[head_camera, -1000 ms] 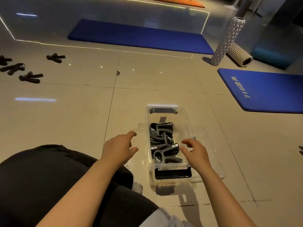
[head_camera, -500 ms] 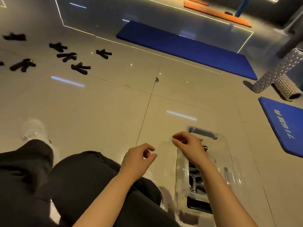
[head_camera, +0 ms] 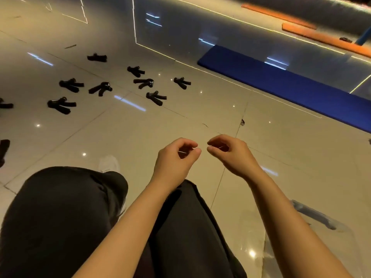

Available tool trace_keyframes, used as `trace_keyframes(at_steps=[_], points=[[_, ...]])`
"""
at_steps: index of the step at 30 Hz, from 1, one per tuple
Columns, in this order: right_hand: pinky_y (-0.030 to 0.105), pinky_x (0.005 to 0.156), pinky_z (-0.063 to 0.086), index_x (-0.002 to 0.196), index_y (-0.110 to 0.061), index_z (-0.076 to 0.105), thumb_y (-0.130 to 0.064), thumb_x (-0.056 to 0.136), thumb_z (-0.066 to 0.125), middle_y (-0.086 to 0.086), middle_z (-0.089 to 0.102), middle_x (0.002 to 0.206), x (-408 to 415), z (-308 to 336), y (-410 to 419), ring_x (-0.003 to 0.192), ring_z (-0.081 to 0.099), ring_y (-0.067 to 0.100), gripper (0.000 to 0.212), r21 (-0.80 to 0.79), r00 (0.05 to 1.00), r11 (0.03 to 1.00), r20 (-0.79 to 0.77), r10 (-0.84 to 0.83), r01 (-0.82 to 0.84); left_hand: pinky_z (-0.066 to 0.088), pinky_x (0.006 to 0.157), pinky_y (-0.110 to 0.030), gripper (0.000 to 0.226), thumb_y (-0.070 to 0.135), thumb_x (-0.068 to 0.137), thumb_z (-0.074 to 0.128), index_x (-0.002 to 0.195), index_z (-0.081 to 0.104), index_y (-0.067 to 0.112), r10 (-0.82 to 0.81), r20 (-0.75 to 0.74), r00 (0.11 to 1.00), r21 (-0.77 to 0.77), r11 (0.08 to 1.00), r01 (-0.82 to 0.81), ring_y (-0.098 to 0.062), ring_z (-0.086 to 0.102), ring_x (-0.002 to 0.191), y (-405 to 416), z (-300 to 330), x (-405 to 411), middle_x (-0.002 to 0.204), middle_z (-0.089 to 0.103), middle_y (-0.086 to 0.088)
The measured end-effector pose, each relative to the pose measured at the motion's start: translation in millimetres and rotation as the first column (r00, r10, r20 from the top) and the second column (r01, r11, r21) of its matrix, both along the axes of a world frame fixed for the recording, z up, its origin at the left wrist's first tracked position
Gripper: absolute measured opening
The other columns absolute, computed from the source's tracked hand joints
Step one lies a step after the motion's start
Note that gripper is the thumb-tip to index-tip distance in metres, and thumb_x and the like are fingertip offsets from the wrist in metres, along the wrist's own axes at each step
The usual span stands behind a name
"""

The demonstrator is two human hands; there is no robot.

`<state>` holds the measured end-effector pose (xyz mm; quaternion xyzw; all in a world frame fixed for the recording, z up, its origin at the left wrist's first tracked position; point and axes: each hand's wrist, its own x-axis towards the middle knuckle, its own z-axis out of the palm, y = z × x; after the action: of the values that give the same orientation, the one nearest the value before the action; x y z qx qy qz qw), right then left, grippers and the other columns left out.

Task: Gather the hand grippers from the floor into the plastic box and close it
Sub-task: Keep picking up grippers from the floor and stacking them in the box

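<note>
Glossy beige tiled floor [head_camera: 124, 137] fills most of the shot, long blue foam mat [head_camera: 285, 85] off to the upper right. The clear plastic box [head_camera: 313, 217] sits bottom right under the right forearm. Scattered black hand grippers [head_camera: 156, 97] lie well ahead, well apart from both hands. Left hand [head_camera: 174, 157] and right hand [head_camera: 230, 153] hover nearly fingertip to fingertip, fingers loosely curled, holding nothing
</note>
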<state>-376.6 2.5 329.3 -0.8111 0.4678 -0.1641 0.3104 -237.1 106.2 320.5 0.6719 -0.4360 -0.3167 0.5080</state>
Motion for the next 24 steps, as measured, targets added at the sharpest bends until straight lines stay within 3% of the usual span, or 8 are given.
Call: trace_keyframes(at_steps=[6, 11, 15, 19, 22, 24], points=[[0.017, 0.076, 0.045, 0.113, -0.022, 0.061, -0.032, 0.09, 0.059, -0.009, 0.06, 0.103, 74, 52, 10, 0.093, 0.057, 0.007, 0.025, -0.086, 0.992, 0.989, 0.025, 0.121, -0.118, 0.047, 0.076, -0.017, 0.023, 0.037, 0.088, 0.061, 0.109, 0.06, 0.029, -0.125, 0.318, 0.94, 0.07, 0.992, 0.108, 0.001, 0.057, 0.088, 7, 59, 103, 0.094, 0.06, 0.016], [0.023, 0.08, 0.05, 0.11, -0.026, 0.061, -0.035, 0.089, 0.059, -0.011, 0.061, 0.101, 124, 92, 15, 0.09, 0.057, 0.004, 0.024, -0.145, 0.987, 0.977, 0.008, 0.158, -0.155, 0.048, 0.077, -0.021, 0.024, 0.037, 0.088, 0.06, 0.11, 0.062, 0.027, -0.073, 0.499, 0.863, 0.124, 0.992, 0.013, -0.004, 0.058, 0.089, 2, 60, 191, 0.096, 0.062, 0.011], [0.014, 0.073, 0.045, 0.111, -0.026, 0.059, -0.036, 0.09, 0.058, -0.013, 0.058, 0.099, 149, 103, 0, 0.087, 0.054, 0.001, 0.024, -0.184, 0.991, 0.974, -0.054, 0.126, -0.134, 0.047, 0.076, -0.018, 0.019, 0.036, 0.087, 0.062, 0.105, 0.063, 0.029, -0.104, 0.412, 0.905, 0.091, 0.993, 0.073, -0.003, 0.059, 0.09, -20, 52, 224, 0.097, 0.064, 0.011], [0.011, 0.067, 0.043, 0.111, -0.025, 0.059, -0.035, 0.09, 0.058, -0.012, 0.058, 0.098, 175, 79, -29, 0.083, 0.053, -0.002, 0.023, -0.138, 0.991, 0.986, -0.106, 0.078, -0.092, 0.05, 0.081, -0.023, 0.025, 0.039, 0.088, 0.059, 0.111, 0.06, 0.029, -0.194, 0.475, 0.858, 0.149, 0.979, 0.139, -0.002, 0.058, 0.089, -40, 48, 252, 0.096, 0.062, 0.013], [0.012, 0.067, 0.044, 0.109, -0.022, 0.061, -0.033, 0.09, 0.059, -0.007, 0.064, 0.102, 192, 39, -52, 0.083, 0.055, 0.0, 0.021, -0.102, 0.988, 0.995, -0.152, -0.006, -0.01, 0.049, 0.08, -0.019, 0.027, 0.04, 0.087, 0.06, 0.112, 0.061, 0.029, -0.223, 0.442, 0.869, 0.167, 0.972, 0.164, 0.001, 0.057, 0.089, -52, 43, 278, 0.097, 0.062, 0.014], [0.02, 0.074, 0.05, 0.107, -0.022, 0.063, -0.032, 0.091, 0.059, -0.004, 0.066, 0.103, 209, 18, -64, 0.086, 0.058, 0.006, 0.02, -0.134, 0.96, 0.991, -0.277, -0.026, -0.012, 0.047, 0.078, -0.014, 0.026, 0.04, 0.087, 0.061, 0.11, 0.061, 0.03, -0.239, 0.421, 0.875, 0.178, 0.968, 0.179, 0.001, 0.057, 0.089, -61, 40, 294, 0.097, 0.062, 0.013]])
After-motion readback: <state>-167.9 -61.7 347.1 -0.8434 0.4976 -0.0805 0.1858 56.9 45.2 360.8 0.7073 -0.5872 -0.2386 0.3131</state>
